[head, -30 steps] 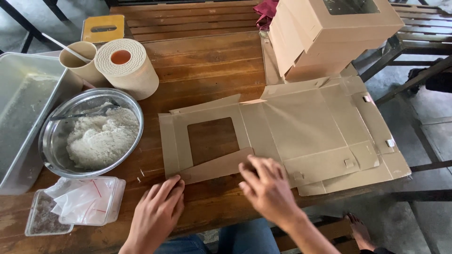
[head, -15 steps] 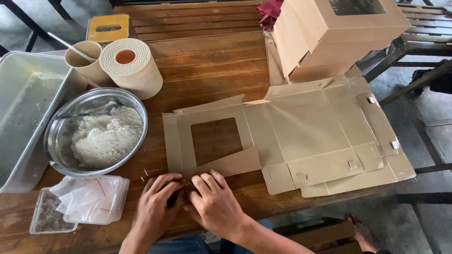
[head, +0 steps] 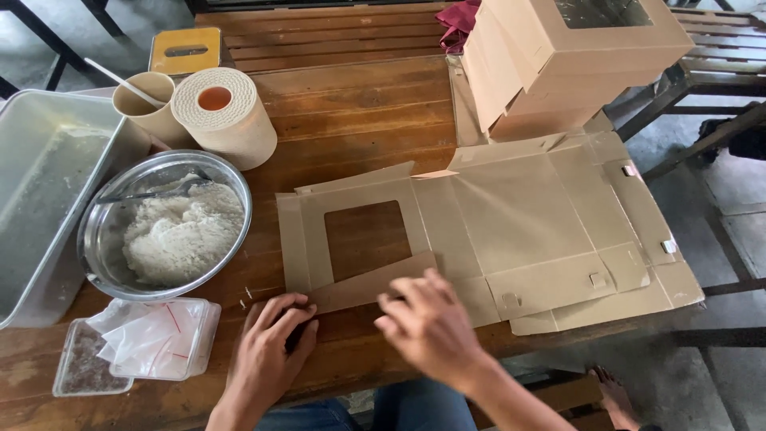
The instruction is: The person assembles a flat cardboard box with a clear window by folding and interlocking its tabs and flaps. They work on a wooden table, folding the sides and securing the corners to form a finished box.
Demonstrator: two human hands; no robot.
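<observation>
A flat, unfolded brown cardboard box blank (head: 511, 223) with a square window cut-out lies on the wooden table (head: 351, 104). My left hand (head: 271, 351) rests at its near-left corner, fingers curled on the near flap's left end. My right hand (head: 427, 323) hovers over the near flap (head: 367, 283), fingers spread, holding nothing. The flap is folded up over the window panel's lower edge.
A metal bowl (head: 104, 239) of white crumbly food sits left, with a metal tray (head: 40, 183) beside it. A paper roll (head: 227, 116), a cup (head: 148, 104) and small plastic bags (head: 152, 335) are nearby. Folded window boxes (head: 566, 64) are stacked at back right.
My right hand has moved back to the right, away from the left hand, and lifted off the near flap. The left hand stays at the near-left corner.
</observation>
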